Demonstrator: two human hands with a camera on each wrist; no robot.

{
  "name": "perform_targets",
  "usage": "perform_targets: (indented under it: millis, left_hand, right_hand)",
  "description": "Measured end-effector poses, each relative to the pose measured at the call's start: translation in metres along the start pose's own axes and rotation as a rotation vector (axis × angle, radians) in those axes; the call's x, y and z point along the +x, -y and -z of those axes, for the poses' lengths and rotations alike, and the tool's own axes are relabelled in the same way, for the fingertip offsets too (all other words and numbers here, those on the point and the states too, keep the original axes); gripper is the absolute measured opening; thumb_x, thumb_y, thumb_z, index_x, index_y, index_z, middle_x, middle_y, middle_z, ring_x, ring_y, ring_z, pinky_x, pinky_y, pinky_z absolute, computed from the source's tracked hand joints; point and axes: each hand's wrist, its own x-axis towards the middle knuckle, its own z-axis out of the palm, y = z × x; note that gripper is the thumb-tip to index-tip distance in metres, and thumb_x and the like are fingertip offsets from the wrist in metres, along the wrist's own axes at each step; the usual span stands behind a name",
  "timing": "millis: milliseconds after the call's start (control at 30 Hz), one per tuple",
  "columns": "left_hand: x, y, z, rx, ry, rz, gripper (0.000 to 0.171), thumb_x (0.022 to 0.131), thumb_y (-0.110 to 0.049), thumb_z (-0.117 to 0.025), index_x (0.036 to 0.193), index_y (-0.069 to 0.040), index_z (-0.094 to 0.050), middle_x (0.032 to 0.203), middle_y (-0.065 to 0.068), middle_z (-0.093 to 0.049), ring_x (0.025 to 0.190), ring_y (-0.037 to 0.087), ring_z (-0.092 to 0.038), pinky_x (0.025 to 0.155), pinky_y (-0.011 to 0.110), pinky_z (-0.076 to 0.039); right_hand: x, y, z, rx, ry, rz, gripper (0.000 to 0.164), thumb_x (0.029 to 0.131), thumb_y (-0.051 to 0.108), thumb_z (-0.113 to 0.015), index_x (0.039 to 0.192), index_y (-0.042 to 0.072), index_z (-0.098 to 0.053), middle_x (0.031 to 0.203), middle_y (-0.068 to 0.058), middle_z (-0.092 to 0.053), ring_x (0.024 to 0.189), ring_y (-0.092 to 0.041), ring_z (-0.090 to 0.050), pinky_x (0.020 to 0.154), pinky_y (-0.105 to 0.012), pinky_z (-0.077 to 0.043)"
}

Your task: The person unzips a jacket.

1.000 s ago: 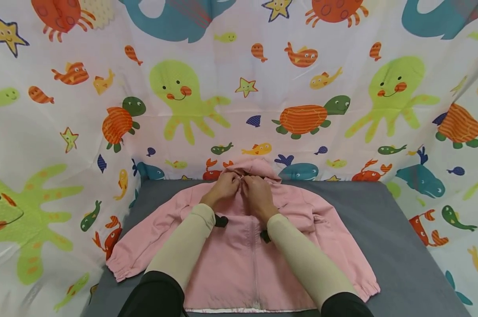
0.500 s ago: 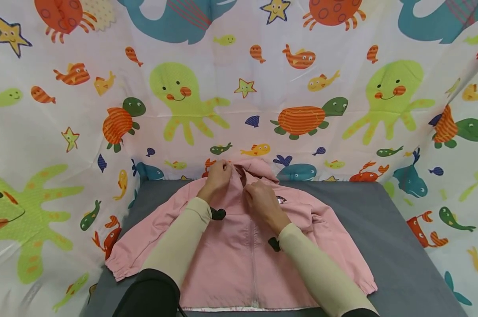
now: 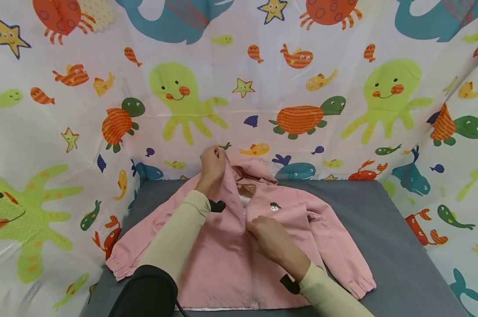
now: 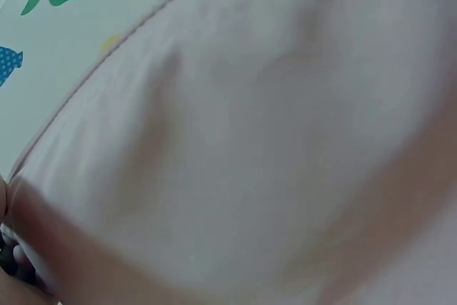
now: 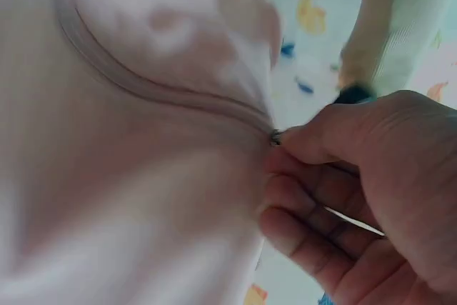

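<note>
A pink hooded jacket (image 3: 219,259) lies front side up with its sleeves spread. My left hand (image 3: 213,167) pinches the front edge near the neck and holds it raised; in the left wrist view the stretched cloth (image 4: 235,141) fills most of the picture. Lower on the chest, my right hand (image 3: 272,240) pinches the small metal zipper pull (image 5: 275,138) between thumb and forefinger. Above that hand the front is parted, with a pale lining showing at the neck. Below it the zipper (image 3: 255,277) runs closed to the hem.
The jacket rests on a grey tabletop (image 3: 365,229). A white curtain (image 3: 239,57) printed with sea animals stands behind and on both sides. The hood (image 3: 252,169) lies at the table's back edge, against the curtain. Dark straps circle both wrists.
My right hand has moved from the neck down the front with the zipper pull, and the front has parted behind it. My left hand has lifted the front edge up and to the left.
</note>
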Motion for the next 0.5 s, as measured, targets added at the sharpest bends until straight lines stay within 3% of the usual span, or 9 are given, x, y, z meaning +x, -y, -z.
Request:
perform_targets:
  millis: [267, 300, 367, 500]
  left_hand:
    - [0.014, -0.002, -0.002, -0.049, -0.085, -0.038, 0.029, 0.106, -0.015, -0.054, 0.084, 0.000, -0.067, 0.090, 0.019, -0.063, 0.094, 0.039, -0.064, 0.087, 0.050, -0.051]
    - [0.025, 0.013, -0.010, -0.068, -0.098, -0.046, 0.031, 0.106, -0.019, -0.054, 0.084, -0.003, -0.068, 0.089, 0.016, -0.065, 0.093, 0.036, -0.065, 0.086, 0.047, -0.052]
    - [0.037, 0.028, -0.019, -0.055, -0.131, -0.040, 0.029, 0.103, -0.023, -0.055, 0.083, -0.008, -0.070, 0.089, 0.011, -0.066, 0.094, 0.032, -0.065, 0.083, 0.048, -0.051]
    - [0.053, 0.039, -0.025, -0.051, -0.149, -0.016, 0.032, 0.105, -0.026, -0.054, 0.089, -0.005, -0.072, 0.096, 0.017, -0.068, 0.101, 0.039, -0.066, 0.090, 0.054, -0.051]
  right_hand:
    - [-0.055, 0.037, 0.004, -0.056, 0.090, 0.099, 0.040, 0.080, 0.003, -0.083, 0.065, 0.021, -0.051, 0.061, 0.008, -0.054, 0.060, -0.014, -0.060, 0.055, -0.030, -0.046]
    - [-0.062, 0.042, 0.004, -0.056, 0.108, 0.100, 0.040, 0.077, 0.003, -0.083, 0.063, 0.022, -0.051, 0.060, 0.009, -0.053, 0.057, -0.012, -0.058, 0.053, -0.029, -0.044]
    - [-0.075, 0.051, 0.002, -0.052, 0.156, 0.104, 0.038, 0.075, 0.008, -0.085, 0.062, 0.024, -0.053, 0.058, 0.011, -0.052, 0.054, -0.009, -0.054, 0.050, -0.027, -0.041]
    - [-0.092, 0.067, 0.000, 0.008, 0.311, 0.100, 0.030, 0.080, 0.019, -0.086, 0.062, 0.028, -0.063, 0.056, 0.014, -0.052, 0.052, 0.000, -0.043, 0.047, -0.022, -0.034]
